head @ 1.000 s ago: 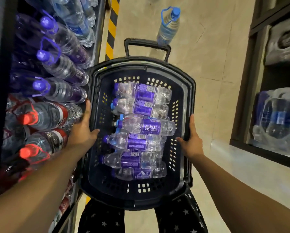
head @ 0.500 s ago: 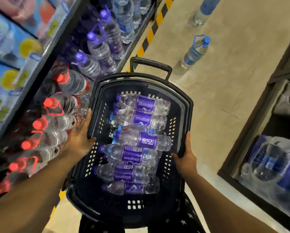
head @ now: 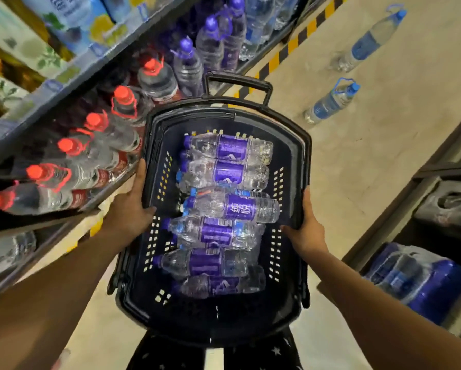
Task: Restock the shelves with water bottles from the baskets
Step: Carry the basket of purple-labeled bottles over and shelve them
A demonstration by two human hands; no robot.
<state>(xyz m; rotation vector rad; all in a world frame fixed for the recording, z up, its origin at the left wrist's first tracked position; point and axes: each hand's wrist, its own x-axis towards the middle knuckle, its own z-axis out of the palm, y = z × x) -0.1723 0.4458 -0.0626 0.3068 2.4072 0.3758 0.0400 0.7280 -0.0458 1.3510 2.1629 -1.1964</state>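
A black plastic basket [head: 290, 145] hangs in front of me, lifted off the floor. Several small water bottles with purple labels [head: 232, 208] lie on their sides inside it. My left hand [head: 129, 209] grips the basket's left rim, thumb over the inside. My right hand [head: 305, 231] grips the right rim the same way. To the left is the shelf [head: 72, 76], with large red-capped bottles [head: 122, 102] in a row and purple-capped bottles [head: 210, 41] further along.
Two blue-capped bottles stand on the tiled floor, one [head: 331, 101] near the basket's far right and one [head: 371, 41] beyond it. Yellow-black tape [head: 285, 52] marks the shelf base. Wrapped bottle packs [head: 416, 279] fill the low shelf at right. Juice cartons [head: 72, 20] sit on the upper shelf.
The basket, held in both hands throughout, has swung and tilted relative to the shelf as my view turned left and up. More of the upper shelf shows now.
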